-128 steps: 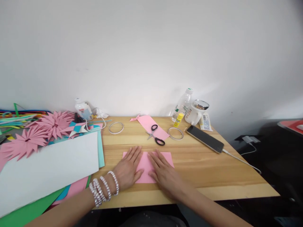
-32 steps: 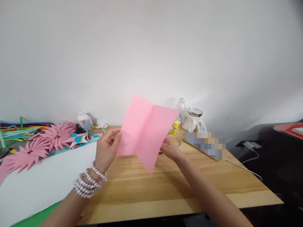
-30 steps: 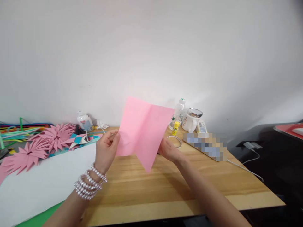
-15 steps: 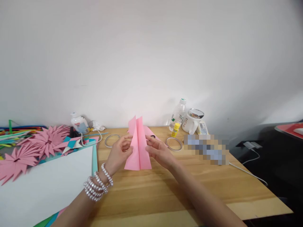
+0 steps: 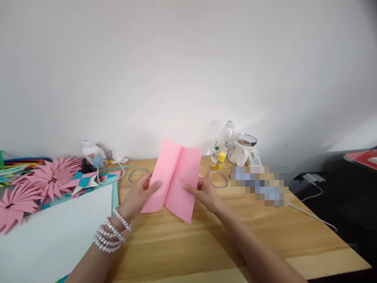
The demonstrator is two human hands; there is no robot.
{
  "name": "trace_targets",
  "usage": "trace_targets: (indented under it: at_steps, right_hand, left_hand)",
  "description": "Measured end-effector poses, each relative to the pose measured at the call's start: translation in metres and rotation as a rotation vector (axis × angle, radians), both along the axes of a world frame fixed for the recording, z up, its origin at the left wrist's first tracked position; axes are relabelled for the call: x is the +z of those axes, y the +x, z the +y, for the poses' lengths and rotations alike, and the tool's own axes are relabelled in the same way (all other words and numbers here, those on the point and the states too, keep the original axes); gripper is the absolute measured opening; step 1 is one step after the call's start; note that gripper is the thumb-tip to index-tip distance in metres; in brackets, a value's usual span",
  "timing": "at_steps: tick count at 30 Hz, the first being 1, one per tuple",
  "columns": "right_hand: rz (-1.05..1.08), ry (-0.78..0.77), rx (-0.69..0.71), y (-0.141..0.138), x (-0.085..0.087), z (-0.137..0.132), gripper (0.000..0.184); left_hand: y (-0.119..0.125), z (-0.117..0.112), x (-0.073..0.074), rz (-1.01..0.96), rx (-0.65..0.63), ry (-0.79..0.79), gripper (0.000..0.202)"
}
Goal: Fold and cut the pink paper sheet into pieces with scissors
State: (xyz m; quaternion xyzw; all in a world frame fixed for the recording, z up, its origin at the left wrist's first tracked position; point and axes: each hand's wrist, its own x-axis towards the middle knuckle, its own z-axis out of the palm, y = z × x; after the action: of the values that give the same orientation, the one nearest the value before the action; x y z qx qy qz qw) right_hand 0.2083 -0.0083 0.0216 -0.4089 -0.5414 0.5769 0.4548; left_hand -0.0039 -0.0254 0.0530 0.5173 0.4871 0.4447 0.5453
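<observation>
A pink sheet of paper (image 5: 173,179) with a crease down its middle is held up above the wooden table (image 5: 235,232), opened like a book. My left hand (image 5: 138,194), with bead bracelets on the wrist, pinches its left edge with the thumb on the front. My right hand (image 5: 204,192) grips the right edge. Both hands are closed on the paper.
Two tape rings (image 5: 138,175) (image 5: 218,179) lie behind the paper. A bottle (image 5: 223,141), yellow glue stick (image 5: 220,160) and white mug (image 5: 241,147) stand at the back right beside a blurred flat object (image 5: 259,184) with a cable. Pink paper flowers (image 5: 41,181) and a white sheet (image 5: 53,232) fill the left.
The paper lay flat under both hands, was lifted and spread, then folded nearly shut along the crease half a second ago. It is now opened out again, lower and nearer the table.
</observation>
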Motion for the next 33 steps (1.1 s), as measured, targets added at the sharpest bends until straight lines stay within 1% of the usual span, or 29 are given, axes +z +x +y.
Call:
trace_targets:
  at_steps: [3, 6, 9, 13, 15, 17, 20, 24, 26, 28, 31, 33]
  right_hand:
    - [-0.041, -0.002, 0.074, 0.003, -0.001, 0.0, 0.039]
    - [-0.058, -0.027, 0.091, 0.01, -0.002, 0.003, 0.041]
    - [-0.078, -0.034, 0.125, 0.017, 0.002, 0.003, 0.041]
    - [-0.176, -0.028, 0.22, 0.025, 0.011, 0.002, 0.04]
    - [-0.204, -0.024, 0.248, 0.029, 0.013, 0.001, 0.041]
    - [-0.188, -0.033, 0.257, 0.031, 0.012, 0.001, 0.041]
    - [-0.138, -0.081, 0.242, 0.033, 0.005, 0.001, 0.042]
    - [-0.005, -0.203, 0.198, 0.037, -0.006, 0.005, 0.04]
    - [0.097, -0.262, 0.214, 0.041, -0.009, 0.008, 0.036]
    - [0.195, -0.313, 0.217, 0.045, -0.011, 0.012, 0.029]
    - [0.309, -0.36, 0.136, 0.053, -0.012, 0.018, 0.02]
    - [0.336, -0.368, 0.086, 0.055, -0.013, 0.022, 0.017]
  left_hand:
    - [-0.013, 0.002, 0.001, -0.004, 0.026, -0.124, 0.037]
    - [-0.025, 0.005, 0.004, 0.035, 0.034, -0.193, 0.035]
    - [-0.035, 0.007, 0.007, 0.069, -0.002, -0.197, 0.033]
    - [-0.044, 0.01, 0.006, 0.08, -0.102, -0.162, 0.031]
    - [-0.045, 0.011, 0.005, 0.103, -0.144, -0.156, 0.029]
    - [-0.045, 0.012, 0.003, 0.162, -0.183, -0.149, 0.027]
    - [-0.045, 0.013, 0.002, 0.211, -0.222, -0.134, 0.029]
    - [-0.046, 0.012, 0.001, 0.118, -0.154, -0.114, 0.037]
    - [-0.047, 0.012, 0.001, 0.086, -0.129, -0.109, 0.034]
    - [-0.047, 0.012, 0.001, 0.085, -0.107, -0.098, 0.027]
    - [-0.047, 0.012, 0.004, 0.104, -0.027, -0.053, 0.021]
    - [-0.046, 0.013, 0.005, 0.104, 0.036, -0.033, 0.022]
